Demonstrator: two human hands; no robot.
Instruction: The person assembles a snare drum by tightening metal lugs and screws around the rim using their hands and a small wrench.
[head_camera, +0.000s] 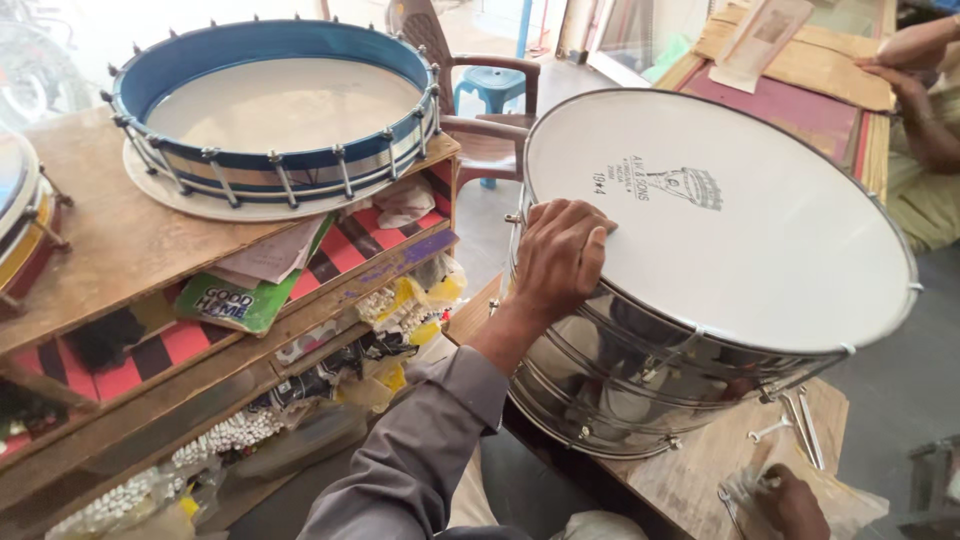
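A shiny steel drum (640, 370) with a white drumhead (720, 230) rests tilted on a wooden board (700, 480). My left hand (558, 258) grips the drum's near rim, fingers curled over the edge of the head. My right hand (795, 503) is low at the bottom right, resting on a clear plastic bag (745, 495) of small metal parts; whether it holds anything I cannot tell. Metal tuning hooks (795, 425) lie on the board just beside the drum.
A blue-rimmed frame drum (270, 150) lies flat on a wooden shelf (110, 250) to the left, with packets and papers below. A brown plastic chair (490, 130) stands behind. Another person's arm (920, 90) rests on a table at the top right.
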